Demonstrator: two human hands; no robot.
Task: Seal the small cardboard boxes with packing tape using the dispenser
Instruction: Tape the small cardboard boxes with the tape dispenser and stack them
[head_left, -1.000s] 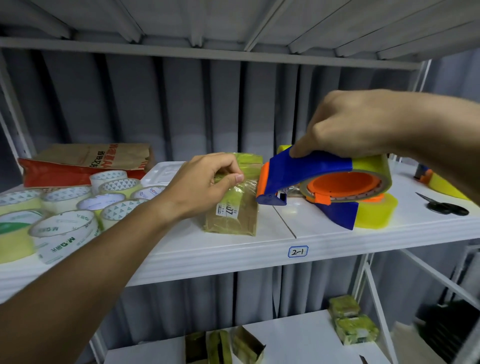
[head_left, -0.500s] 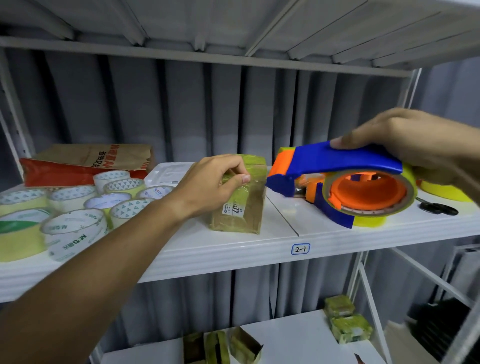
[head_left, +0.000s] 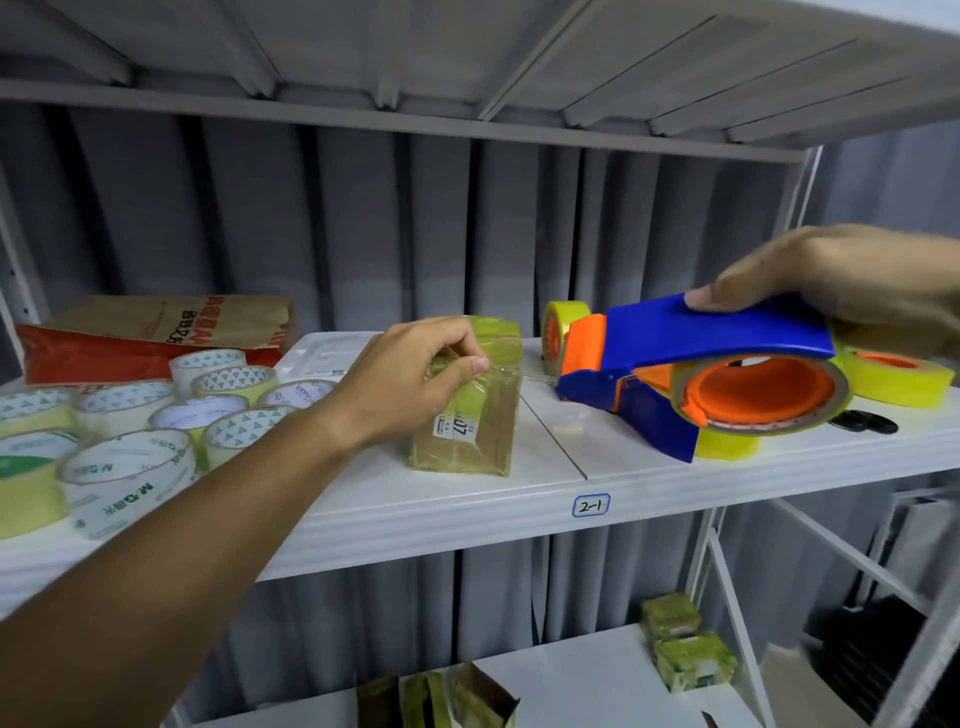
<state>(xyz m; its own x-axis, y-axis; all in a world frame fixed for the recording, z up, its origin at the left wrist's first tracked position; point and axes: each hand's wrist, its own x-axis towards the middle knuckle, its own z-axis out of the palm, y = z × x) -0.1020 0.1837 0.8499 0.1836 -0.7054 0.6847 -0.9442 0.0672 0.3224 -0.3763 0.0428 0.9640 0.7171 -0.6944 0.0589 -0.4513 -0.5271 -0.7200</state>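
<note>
A small cardboard box (head_left: 480, 421) wrapped in yellowish tape stands upright on the white shelf (head_left: 467, 512), with a white label on its front. My left hand (head_left: 410, 379) grips its top left side, thumb on the front face. To the right, my right hand (head_left: 841, 280) holds the blue and orange tape dispenser (head_left: 696, 364) by its blue handle, a little apart from the box. The dispenser carries a tape roll with an orange core, and its orange nose points toward the box.
Several tape rolls (head_left: 130, 431) crowd the shelf's left side, before a brown and red paper bag (head_left: 150, 332). Yellow rolls (head_left: 896, 376) and black scissors (head_left: 865, 421) lie behind the dispenser. Taped boxes (head_left: 685, 652) and open cartons (head_left: 457, 701) sit on the lower shelf.
My right hand has drawn the dispenser away from the box to the right and lowered it toward the shelf. My left hand has kept its grip on the box.
</note>
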